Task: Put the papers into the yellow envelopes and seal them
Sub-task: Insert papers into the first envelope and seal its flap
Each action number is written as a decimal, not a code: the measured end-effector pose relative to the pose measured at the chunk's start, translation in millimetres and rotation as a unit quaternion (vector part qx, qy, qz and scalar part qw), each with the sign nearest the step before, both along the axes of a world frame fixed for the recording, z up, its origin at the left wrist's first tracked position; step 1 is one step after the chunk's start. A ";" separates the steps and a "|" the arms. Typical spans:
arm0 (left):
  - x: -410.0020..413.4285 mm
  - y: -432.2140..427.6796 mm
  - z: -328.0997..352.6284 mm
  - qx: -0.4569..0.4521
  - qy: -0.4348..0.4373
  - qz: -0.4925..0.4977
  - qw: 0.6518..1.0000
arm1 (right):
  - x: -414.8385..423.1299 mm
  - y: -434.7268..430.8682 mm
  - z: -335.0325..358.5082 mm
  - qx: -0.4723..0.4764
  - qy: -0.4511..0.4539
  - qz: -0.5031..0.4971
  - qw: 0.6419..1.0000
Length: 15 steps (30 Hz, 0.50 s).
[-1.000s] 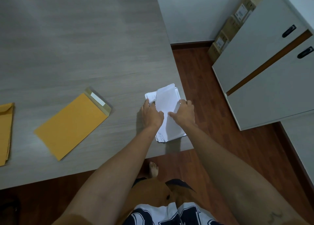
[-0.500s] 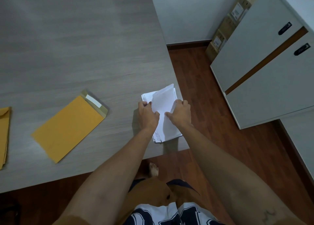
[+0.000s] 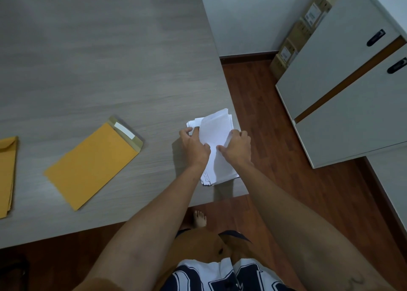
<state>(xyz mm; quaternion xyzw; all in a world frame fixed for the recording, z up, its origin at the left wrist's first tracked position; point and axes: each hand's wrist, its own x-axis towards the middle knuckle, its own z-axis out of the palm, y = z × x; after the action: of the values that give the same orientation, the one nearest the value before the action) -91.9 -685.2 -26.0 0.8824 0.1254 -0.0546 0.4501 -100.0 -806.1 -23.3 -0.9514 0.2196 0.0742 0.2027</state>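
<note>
A stack of white papers [image 3: 217, 134] lies at the near right corner of the grey table [image 3: 88, 59]. My left hand [image 3: 195, 146] grips the stack's left side, and my right hand [image 3: 236, 146] grips its right side, with the top sheets bent up between them. A yellow envelope [image 3: 92, 163] lies flat to the left, its flap open with a white adhesive strip showing. More yellow envelopes [image 3: 7, 174] lie piled at the left edge of the view.
The table's right edge runs just past the papers, with wooden floor [image 3: 275, 147] beyond. A white cabinet [image 3: 343, 88] with black handles stands at the right. Cardboard boxes [image 3: 301, 31] lean against the wall behind it. My bare foot [image 3: 200, 219] shows below the table edge.
Both hands stay on the paper stack; the top sheets are still lifted between them. The view has shifted slightly, and the envelopes have not moved on the table.
</note>
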 end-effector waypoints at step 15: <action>16.6 5.6 9.3 -0.008 0.041 0.033 0.999 | 0.7 -0.1 -0.4 0.005 0.011 -0.010 1.000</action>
<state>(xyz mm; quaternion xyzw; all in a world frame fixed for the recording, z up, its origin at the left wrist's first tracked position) -75.3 -679.5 -16.7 0.8712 0.1726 -0.0766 0.4532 -99.3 -806.2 -23.7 -0.9473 0.2308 0.0833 0.2058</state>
